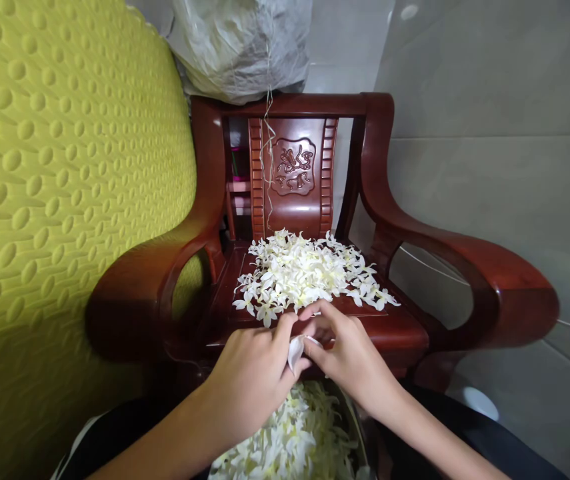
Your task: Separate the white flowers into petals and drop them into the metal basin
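Both hands meet in front of the seat edge, fingertips together around one white flower (295, 352). My left hand (257, 363) pinches it between thumb and forefinger, its petals showing between the fingers. My right hand (342, 347) has its fingers curled and its thumb pressed against the same flower. Just beyond the hands, a heap of white flowers (305, 267) with pale yellow centres lies on the wooden seat. Below my wrists is a container (359, 433) filled with more loose white flowers (289, 433); most of its rim is hidden.
A dark red wooden armchair (505, 287) with a carved back stands ahead. On the left rises a yellow dimpled mat (65, 167). A whitish plastic bag (245, 47) hangs over the chair back, its string trailing down. Grey tiled wall (495, 173) lies right.
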`<action>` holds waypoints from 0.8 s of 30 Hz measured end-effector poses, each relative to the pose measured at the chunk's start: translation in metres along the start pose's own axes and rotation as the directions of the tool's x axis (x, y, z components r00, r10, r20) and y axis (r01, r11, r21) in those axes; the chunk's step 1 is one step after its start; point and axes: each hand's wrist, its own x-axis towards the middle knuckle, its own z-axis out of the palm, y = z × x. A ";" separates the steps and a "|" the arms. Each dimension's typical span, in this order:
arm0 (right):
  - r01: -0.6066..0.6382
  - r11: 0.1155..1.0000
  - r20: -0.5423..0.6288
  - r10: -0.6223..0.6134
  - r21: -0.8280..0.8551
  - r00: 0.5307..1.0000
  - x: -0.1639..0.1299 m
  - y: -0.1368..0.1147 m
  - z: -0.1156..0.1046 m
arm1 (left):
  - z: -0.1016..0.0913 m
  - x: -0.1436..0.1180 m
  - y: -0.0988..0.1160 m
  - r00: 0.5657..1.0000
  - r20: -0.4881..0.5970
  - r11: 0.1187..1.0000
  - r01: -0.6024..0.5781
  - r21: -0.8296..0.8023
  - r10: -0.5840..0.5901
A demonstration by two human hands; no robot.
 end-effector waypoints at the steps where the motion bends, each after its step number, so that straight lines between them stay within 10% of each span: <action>1: -0.010 0.997 0.021 0.011 -0.071 1.000 0.000 0.000 -0.001 | -0.001 -0.001 0.000 1.000 -0.009 0.999 0.001 -0.034 -0.001; 6: 0.040 0.969 0.101 -0.016 -0.244 0.995 0.003 -0.003 -0.005 | -0.004 0.001 -0.004 0.995 -0.099 0.990 -0.027 -0.136 0.014; 24: -0.097 0.887 0.183 0.014 0.452 0.983 -0.007 -0.020 -0.015 | -0.013 0.001 -0.006 0.996 -0.085 0.927 -0.012 -0.374 -0.022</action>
